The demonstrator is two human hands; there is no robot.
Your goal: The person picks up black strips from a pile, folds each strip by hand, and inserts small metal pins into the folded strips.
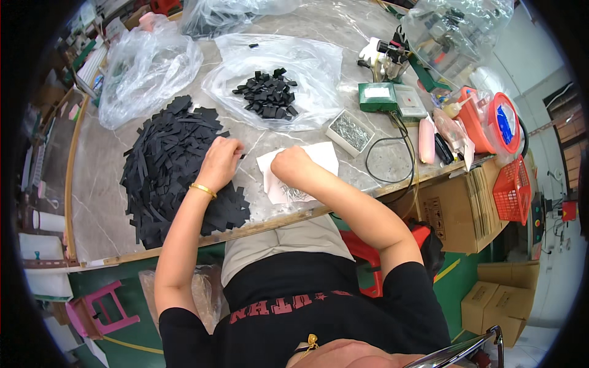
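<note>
My left hand point(221, 162) is closed in a pinch at the right edge of a big heap of black strips point(162, 153). A small black piece point(242, 157) shows at its fingertips. My right hand point(291, 166) is curled closed over a white sheet point(322, 157), and whatever its fingers hold is hidden. Several thin metal pins point(293, 194) lie on that sheet, below the right hand. Beyond it stands a white box point(350, 132) filled with similar small metal pieces. Folded black pieces point(268, 94) form a smaller pile on a clear plastic bag point(319, 64).
A crumpled clear bag point(147, 76) lies at the back left. On the right are a green-and-white device point(377, 97) with a black cable point(370, 161), a pink bottle point(426, 140) and red containers point(477, 126). Cardboard boxes point(451, 205) stand below the table's right edge.
</note>
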